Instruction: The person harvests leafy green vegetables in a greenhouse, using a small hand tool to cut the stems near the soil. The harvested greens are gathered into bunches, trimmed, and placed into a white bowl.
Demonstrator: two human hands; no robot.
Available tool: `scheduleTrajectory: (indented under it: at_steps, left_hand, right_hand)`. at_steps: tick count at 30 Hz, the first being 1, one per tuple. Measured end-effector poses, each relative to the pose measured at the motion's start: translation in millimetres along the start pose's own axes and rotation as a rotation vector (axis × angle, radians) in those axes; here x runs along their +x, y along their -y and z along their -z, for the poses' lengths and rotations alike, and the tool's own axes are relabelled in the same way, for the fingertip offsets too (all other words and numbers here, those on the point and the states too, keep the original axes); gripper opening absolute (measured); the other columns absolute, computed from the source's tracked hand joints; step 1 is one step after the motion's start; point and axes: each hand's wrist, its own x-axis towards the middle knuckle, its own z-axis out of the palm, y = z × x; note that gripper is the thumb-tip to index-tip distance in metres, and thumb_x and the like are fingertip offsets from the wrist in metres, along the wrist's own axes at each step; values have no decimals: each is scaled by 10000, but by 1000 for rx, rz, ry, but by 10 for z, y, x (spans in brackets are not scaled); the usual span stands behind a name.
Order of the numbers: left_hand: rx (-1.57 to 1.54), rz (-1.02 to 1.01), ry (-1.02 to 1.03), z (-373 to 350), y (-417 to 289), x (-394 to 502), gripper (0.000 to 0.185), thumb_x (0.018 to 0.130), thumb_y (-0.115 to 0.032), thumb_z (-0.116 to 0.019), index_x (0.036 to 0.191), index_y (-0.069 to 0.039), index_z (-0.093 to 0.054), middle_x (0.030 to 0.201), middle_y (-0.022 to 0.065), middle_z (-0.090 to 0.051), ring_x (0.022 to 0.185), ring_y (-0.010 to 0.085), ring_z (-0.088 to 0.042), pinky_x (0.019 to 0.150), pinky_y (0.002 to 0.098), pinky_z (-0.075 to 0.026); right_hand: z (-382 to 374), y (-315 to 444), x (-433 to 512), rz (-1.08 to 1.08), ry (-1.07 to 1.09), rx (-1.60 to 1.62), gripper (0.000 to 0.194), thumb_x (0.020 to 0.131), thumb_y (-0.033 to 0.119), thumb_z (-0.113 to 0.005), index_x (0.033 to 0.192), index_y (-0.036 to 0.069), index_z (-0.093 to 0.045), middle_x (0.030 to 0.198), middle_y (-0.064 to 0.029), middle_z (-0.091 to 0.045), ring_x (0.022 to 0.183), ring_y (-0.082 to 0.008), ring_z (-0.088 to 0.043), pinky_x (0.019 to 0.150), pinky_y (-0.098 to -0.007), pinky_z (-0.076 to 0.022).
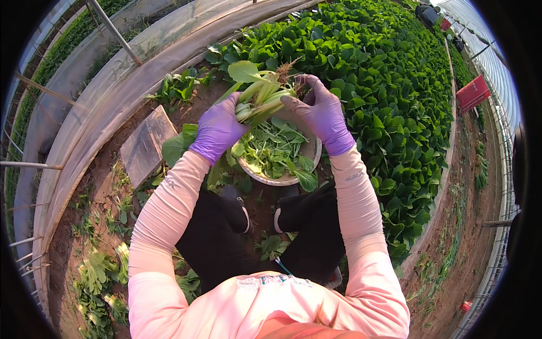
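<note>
My left hand [223,127], in a purple glove, grips a bunch of leafy greens [260,99] by the pale stalks. Its brown, fibrous roots [284,75] point up and away from me. My right hand [319,111], gloved alike with soil-stained fingertips, pinches the root end of one stalk at the bunch's right side. Below both hands stands a round, pale basin [283,181] holding loose leaves and thin stems [273,146]. One larger leaf [305,180] hangs over the basin's front rim. My wrists partly cover the leaves around it.
Dense green plants [381,106] fill the bed ahead and right. A flat board [148,144] lies on soil at left, near plastic sheeting [97,110]. Tied bundles of greens [95,275] lie lower left. A red sign [473,94] bearing writing stands right; a person [427,16] is far off.
</note>
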Motion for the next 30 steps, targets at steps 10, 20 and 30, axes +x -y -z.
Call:
scheduleTrajectory:
  at_steps: [10, 20, 30]
  left_hand:
    - [-119, -62, 27, -46, 67, 8, 740, 655, -267, -832, 1322, -132, -540, 1026, 164, -703, 949, 338, -682, 837, 415, -542]
    - [-53, 23, -8, 18, 61, 26, 764, 632, -228, -875, 1311, -106, -547, 1088, 129, -697, 977, 263, -685, 886, 351, -533]
    - [-695, -165, 230, -33, 210, 109, 757, 665, -24, -839, 1352, -46, -523, 1201, 47, -655, 1067, 115, -603, 970, 295, -477]
  right_hand:
    - [407, -531, 254, 21, -377, 580, 192, 946, 180, -652, 998, 0, -690, 673, -46, -647, 506, -91, -549, 477, -237, -450]
    - [83, -151, 36, -216, 293, 518, 332, 947, 268, -666, 1193, 47, -636, 980, -52, -700, 855, -95, -656, 698, -238, -511]
    - [332, -797, 250, 114, -141, 298, 310, 924, 153, -675, 1209, 33, -649, 1058, -52, -695, 918, -106, -643, 835, -246, -503]
